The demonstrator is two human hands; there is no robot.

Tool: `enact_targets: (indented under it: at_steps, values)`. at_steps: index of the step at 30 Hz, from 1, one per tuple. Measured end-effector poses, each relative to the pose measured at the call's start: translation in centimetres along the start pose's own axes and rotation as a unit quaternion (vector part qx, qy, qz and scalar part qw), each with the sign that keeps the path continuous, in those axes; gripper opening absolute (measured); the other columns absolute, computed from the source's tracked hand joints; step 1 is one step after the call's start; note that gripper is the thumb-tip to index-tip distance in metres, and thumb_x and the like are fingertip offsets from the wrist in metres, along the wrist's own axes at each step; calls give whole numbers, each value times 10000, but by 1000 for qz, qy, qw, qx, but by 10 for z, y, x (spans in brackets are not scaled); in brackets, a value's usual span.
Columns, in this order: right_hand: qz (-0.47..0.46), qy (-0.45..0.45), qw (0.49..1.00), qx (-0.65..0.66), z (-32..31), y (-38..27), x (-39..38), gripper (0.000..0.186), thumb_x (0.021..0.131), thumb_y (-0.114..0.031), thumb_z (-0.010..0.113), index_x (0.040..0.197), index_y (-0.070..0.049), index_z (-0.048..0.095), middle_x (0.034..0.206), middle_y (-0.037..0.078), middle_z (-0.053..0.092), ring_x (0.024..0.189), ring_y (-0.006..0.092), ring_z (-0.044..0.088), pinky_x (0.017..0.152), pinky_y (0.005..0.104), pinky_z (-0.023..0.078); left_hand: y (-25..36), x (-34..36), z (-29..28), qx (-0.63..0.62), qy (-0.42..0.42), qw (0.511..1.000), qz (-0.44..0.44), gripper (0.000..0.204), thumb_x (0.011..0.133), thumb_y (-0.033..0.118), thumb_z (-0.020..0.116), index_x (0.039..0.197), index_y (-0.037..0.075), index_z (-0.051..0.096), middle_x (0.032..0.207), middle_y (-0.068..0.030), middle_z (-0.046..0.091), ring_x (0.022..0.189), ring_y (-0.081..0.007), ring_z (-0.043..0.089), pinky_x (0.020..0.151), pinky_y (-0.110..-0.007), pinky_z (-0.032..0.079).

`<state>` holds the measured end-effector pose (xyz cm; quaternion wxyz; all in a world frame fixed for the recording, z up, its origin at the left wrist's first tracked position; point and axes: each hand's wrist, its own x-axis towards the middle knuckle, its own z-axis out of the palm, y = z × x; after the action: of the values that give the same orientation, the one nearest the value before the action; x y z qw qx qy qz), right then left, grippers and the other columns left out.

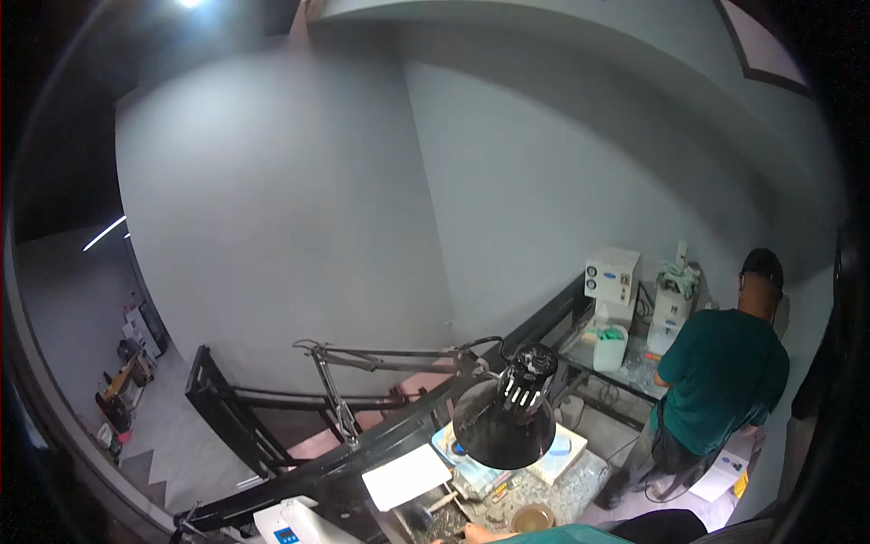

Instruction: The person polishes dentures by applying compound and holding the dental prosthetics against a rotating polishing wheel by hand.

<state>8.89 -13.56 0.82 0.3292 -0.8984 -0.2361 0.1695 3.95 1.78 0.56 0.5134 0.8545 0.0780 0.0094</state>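
One bare right hand (pixel 478 533) peeks in at the bottom edge, green sleeve (pixel 580 535) running off to the right; fingers mostly cut off, so cannot tell whether its grip is apart, together or clamped on something. Left hand's grip: cannot tell either. Nearest thing is a round brown bowl (pixel 533 519), just right of the hand on the cluttered grey surface (pixel 578 490); contact unclear. Wooden-handled tool (pixel 442 501) lies left of and beyond the hand. White sheet (pixel 406 476) farther left, black desk lamp (pixel 507 422) overhead, blue-edged tray (pixel 442 442) partly behind the lamp. White machine (pixel 304 521) with blue display, lower left. Co-worker (pixel 725 372) in green top and dark cap stands right, back turned, near a white bin (pixel 610 349) and dial-fronted box (pixel 613 275).
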Motion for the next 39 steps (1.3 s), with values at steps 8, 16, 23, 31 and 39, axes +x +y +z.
enact_targets:
  at_steps: [8,16,23,31,39]
  values:
    - [-32,-24,998,-57,-2,18,27,380,709,-303,636,933,3,628,883,225,641,850,368,619,766,427,499,5,17,-1,12,18,1000,-9,274,711,103,587,971,26,633,897,-188,655,838,-310,640,748,-370,487]
    - [-91,-64,984,-137,22,35,29,368,719,-303,620,887,24,623,880,227,638,854,379,619,763,436,502,-8,-2,-1,20,49,998,-20,275,708,98,580,968,28,632,894,-192,653,834,-309,641,744,-368,487]
    - [-201,-264,891,-311,49,57,34,321,658,-255,639,816,24,625,922,196,635,915,327,596,781,399,503,-36,-35,6,34,94,994,-39,276,704,95,573,966,29,631,892,-195,651,830,-308,642,740,-366,488]
    - [-84,-125,969,-196,35,16,-1,211,736,-170,556,856,-19,642,990,212,598,1018,367,549,827,446,478,-25,-34,-3,-73,142,985,-69,242,734,93,635,970,37,642,889,-175,664,809,-241,641,716,-357,489]
    - [-64,-153,970,-180,14,-5,-15,254,828,-158,412,795,-56,642,869,201,642,842,343,629,784,427,489,-24,-34,-3,-99,177,965,-164,299,676,32,605,971,-11,630,945,-203,647,896,-296,627,789,-350,469]
